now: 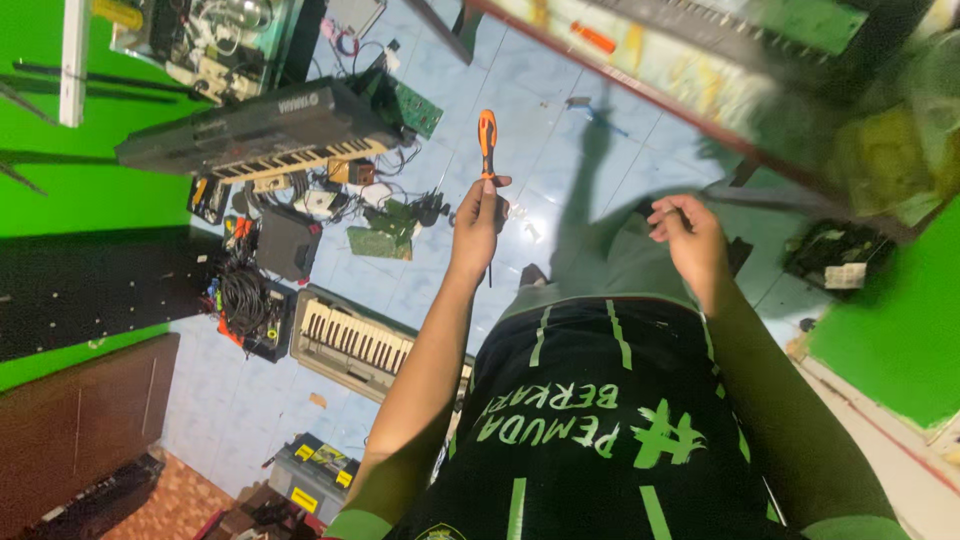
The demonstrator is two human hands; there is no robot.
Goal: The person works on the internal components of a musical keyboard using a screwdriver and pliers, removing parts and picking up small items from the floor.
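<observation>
My left hand point(477, 215) is raised in front of me and grips a screwdriver point(487, 140) with an orange and black handle; the handle points away from me and the thin shaft runs down below my fist. My right hand point(688, 232) hovers over my right thigh with its fingers curled in. I cannot make out anything in it. I am looking down my own black shirt with green stripes point(590, 420) and grey trousers point(610, 255) at the pale blue tiled floor point(560, 150).
On the floor to the left lie a black electronic keyboard point(255, 135), an opened keyboard with bare keys point(355, 340), green circuit boards point(385, 235), tangled cables point(245, 300) and a grey toolbox point(315, 470). A table edge point(640, 85) crosses the upper right. The walls are green.
</observation>
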